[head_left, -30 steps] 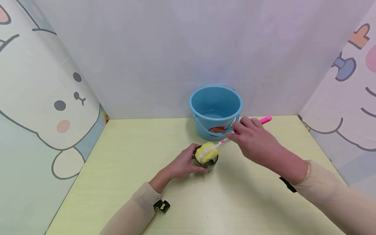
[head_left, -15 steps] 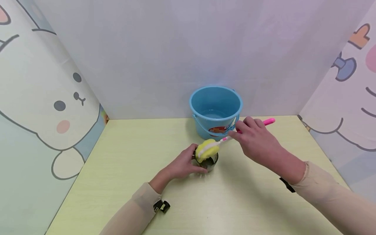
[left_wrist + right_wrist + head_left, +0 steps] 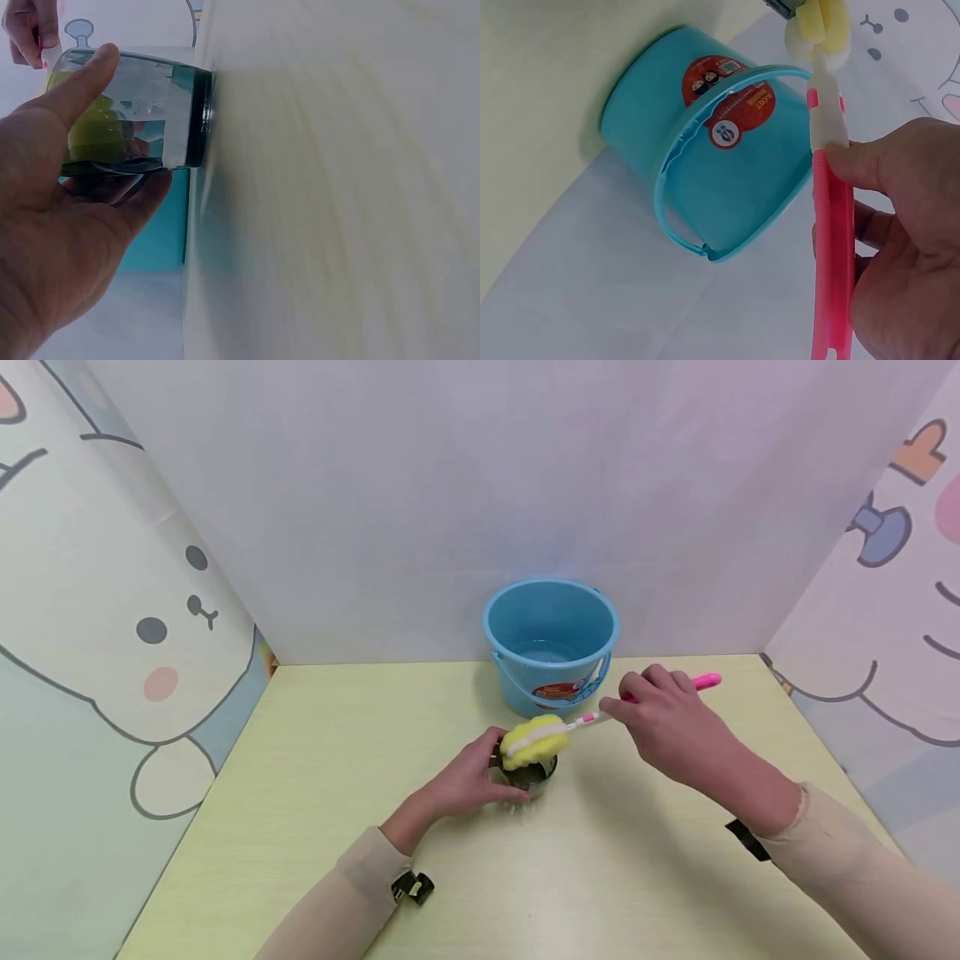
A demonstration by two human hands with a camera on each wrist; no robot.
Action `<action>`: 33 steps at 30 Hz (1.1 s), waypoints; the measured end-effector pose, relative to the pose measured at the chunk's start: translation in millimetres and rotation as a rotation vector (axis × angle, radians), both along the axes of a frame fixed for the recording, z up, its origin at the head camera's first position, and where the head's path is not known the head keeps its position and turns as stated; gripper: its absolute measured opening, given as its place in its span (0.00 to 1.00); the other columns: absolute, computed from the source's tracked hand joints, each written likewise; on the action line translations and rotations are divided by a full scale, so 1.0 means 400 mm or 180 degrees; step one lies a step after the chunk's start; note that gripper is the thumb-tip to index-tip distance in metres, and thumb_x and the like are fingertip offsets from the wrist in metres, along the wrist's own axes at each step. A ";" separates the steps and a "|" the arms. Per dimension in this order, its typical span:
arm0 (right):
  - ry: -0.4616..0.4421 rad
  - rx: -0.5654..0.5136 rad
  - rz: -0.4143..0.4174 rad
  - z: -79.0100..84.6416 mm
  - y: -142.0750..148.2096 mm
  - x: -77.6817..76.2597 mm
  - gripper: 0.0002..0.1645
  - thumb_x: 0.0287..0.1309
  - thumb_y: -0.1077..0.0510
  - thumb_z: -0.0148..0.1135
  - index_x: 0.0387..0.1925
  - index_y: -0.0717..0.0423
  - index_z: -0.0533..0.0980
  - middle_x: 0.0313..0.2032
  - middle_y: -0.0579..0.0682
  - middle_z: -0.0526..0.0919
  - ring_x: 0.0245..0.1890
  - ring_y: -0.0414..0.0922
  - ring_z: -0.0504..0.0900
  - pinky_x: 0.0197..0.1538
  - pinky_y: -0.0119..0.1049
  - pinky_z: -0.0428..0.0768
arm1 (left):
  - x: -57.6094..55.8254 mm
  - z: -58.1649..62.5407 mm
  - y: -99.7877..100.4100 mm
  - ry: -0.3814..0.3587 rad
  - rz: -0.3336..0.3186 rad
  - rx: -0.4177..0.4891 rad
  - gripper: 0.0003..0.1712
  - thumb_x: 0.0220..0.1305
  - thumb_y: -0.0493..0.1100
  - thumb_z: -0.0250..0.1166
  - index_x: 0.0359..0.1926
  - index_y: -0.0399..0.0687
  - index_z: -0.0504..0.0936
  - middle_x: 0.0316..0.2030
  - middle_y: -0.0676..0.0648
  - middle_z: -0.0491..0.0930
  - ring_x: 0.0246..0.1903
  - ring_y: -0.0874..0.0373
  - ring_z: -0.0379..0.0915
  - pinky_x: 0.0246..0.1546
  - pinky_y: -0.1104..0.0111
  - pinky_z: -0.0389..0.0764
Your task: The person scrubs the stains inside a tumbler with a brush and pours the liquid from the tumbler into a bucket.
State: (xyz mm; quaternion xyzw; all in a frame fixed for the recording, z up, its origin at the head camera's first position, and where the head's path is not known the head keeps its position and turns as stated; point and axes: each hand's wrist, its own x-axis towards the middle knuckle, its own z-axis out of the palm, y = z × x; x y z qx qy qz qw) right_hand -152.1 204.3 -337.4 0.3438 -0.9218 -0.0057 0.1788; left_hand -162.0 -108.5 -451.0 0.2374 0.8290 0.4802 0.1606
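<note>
My left hand [image 3: 470, 779] grips a dark see-through glass cup [image 3: 154, 112] from its left side, thumb in front and fingers behind. The cup stands upright on the table. In my right hand [image 3: 670, 720] is a cup brush, held by its pink handle [image 3: 832, 247] between thumb and fingers. The brush's yellow and white sponge head [image 3: 535, 741] lies tilted over the cup's mouth. Through the cup wall in the left wrist view, yellow sponge [image 3: 97, 131] shows; how deep it sits is hard to tell.
A light blue bucket [image 3: 551, 668] with a red sticker and lowered handle stands just behind the cup, against the white back wall [image 3: 375, 527]. Some water seems to lie in its bottom. Cartoon-printed panels [image 3: 75, 610] flank the pale wooden table [image 3: 337, 727].
My right hand has moved right and slightly down, drawing the brush with it. The sponge head has come up out of the cup toward the rim. My left hand and the cup stay put.
</note>
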 end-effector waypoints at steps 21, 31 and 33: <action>-0.0424 -0.0534 -0.0055 -0.020 0.051 0.008 0.20 0.51 0.67 0.82 0.47 0.50 0.89 0.35 0.48 0.79 0.39 0.52 0.75 0.36 0.46 0.70 | 0.000 -0.005 -0.001 0.0020 0.0045 0.0037 0.49 0.55 0.52 0.85 0.70 0.51 0.66 0.62 0.54 0.74 0.65 0.58 0.73 0.68 0.60 0.76; -0.0503 -0.0669 0.0209 -0.058 0.080 -0.003 0.20 0.48 0.70 0.83 0.44 0.56 0.89 0.33 0.46 0.83 0.33 0.48 0.79 0.34 0.43 0.81 | 0.001 -0.005 0.001 -0.0006 0.0041 0.0061 0.48 0.56 0.51 0.85 0.70 0.51 0.65 0.63 0.54 0.74 0.65 0.58 0.72 0.68 0.60 0.76; -0.0540 -0.0675 0.0213 -0.062 0.082 -0.001 0.20 0.47 0.70 0.83 0.44 0.57 0.89 0.33 0.46 0.83 0.33 0.46 0.79 0.34 0.42 0.83 | 0.001 -0.005 0.001 0.0001 0.0039 0.0064 0.48 0.56 0.51 0.84 0.70 0.50 0.65 0.63 0.53 0.74 0.65 0.57 0.72 0.68 0.60 0.76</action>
